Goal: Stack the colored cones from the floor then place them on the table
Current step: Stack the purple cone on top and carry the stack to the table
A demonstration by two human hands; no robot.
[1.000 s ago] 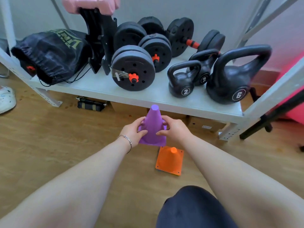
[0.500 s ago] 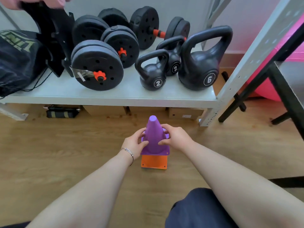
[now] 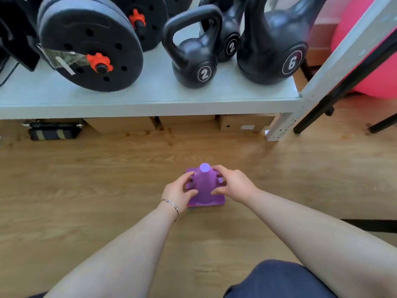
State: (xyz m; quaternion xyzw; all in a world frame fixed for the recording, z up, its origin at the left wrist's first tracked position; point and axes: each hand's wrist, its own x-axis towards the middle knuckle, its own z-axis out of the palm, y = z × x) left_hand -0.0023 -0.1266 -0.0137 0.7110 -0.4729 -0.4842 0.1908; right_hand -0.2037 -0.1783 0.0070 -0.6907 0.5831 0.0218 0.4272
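Gripping the purple cone (image 3: 204, 186) from both sides, my left hand (image 3: 179, 191) and right hand (image 3: 233, 184) clamp it upright on the wood floor (image 3: 86, 190); an orange edge shows beneath. Beyond, grey shelf (image 3: 150, 97) carries kettlebells (image 3: 193, 59) and weight plates (image 3: 90, 46).

The purple cone (image 3: 204, 186) covers whatever sits beneath it; only thin orange and blue slivers show under its base, too little to count. The left hand (image 3: 179, 193) and right hand (image 3: 233, 186) hide the cone's sides. At the top edge, the weight plates (image 3: 90, 43) and the kettlebell marked 6 (image 3: 272, 46) are cut off. The pink ball (image 3: 369, 67) runs off the right edge.
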